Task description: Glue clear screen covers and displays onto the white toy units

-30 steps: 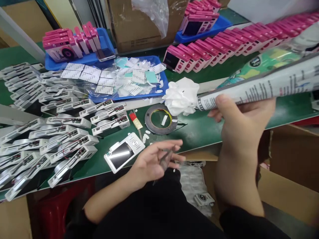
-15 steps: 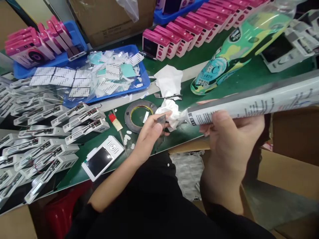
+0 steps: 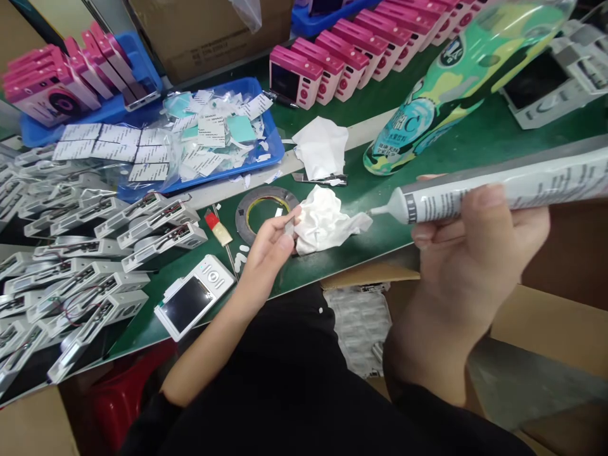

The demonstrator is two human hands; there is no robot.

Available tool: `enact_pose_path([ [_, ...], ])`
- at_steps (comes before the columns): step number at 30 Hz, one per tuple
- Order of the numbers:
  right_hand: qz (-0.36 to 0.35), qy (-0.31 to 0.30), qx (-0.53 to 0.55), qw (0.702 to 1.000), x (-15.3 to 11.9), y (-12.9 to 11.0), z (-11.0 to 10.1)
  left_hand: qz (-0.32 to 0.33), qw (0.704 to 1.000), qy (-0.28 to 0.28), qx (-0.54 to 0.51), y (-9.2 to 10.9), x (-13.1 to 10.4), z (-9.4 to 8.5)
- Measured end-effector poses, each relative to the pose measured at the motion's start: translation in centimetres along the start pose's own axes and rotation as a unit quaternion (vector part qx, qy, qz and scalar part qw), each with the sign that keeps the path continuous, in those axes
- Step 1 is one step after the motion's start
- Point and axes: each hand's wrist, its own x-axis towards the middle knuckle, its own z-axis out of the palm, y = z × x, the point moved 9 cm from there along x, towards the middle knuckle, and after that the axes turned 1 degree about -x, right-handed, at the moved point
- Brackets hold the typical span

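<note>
My right hand (image 3: 475, 240) is closed around a large white tube (image 3: 517, 183), whose nozzle points left. The nozzle tip is at the right end of a crumpled white tissue (image 3: 325, 221) on the green table. Between the fingertips of my left hand (image 3: 270, 250) is a small, thin, clear plate (image 3: 290, 226), just left of the tissue. A roll of dark tape (image 3: 246, 218) lies behind that hand. A white camera (image 3: 194, 297) rests screen up near the table's front edge.
Rows of open white camera housings (image 3: 90, 285) fill the left. A blue tray (image 3: 273, 136) holds stickers and scraps. Pink cameras (image 3: 327, 69) line the back. A green patterned bottle (image 3: 427, 114) lies at right. A red-and-cream brush (image 3: 218, 229) is beside the tape.
My right hand and the tube have moved right. The nozzle is now in plain view, and more of the tissue shows. My left hand has shifted slightly left with the clear plate.
</note>
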Motion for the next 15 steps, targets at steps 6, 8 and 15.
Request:
enact_pose_path([
  [6,0.019,-0.039,0.032,0.999,-2.0,-0.6,1.9,-0.061,0.998,0.007,-0.003,0.4,-2.0,-1.0],
  [8,0.039,-0.053,0.046,0.997,-2.6,-0.7,2.5,-0.068,0.998,0.015,0.001,0.7,-2.8,-1.5],
  [15,0.074,-0.108,0.066,0.989,-4.5,-1.6,4.5,-0.033,0.999,-0.017,0.002,3.7,-6.4,-3.0],
])
